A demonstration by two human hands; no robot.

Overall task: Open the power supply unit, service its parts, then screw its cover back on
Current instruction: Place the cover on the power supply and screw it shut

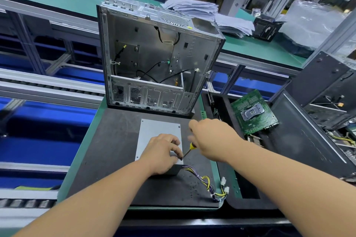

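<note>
While the power supply unit [159,136] is lying flat on the dark mat [107,150] on the counter [81,140], just in front of the empty computer case [154,59], the person is working a screw [181,159] at its near right corner. The right hand [212,136] is gripping a yellow-handled screwdriver [189,150], tip on the screw; the left hand [163,152] is resting on the cover, fingers [178,155] curled and pinching at the screw head. Whether it is going in or coming out, I cannot tell. Next, I'd guess, comes steady turning with the tip kept seated, then moving to another corner.
</note>
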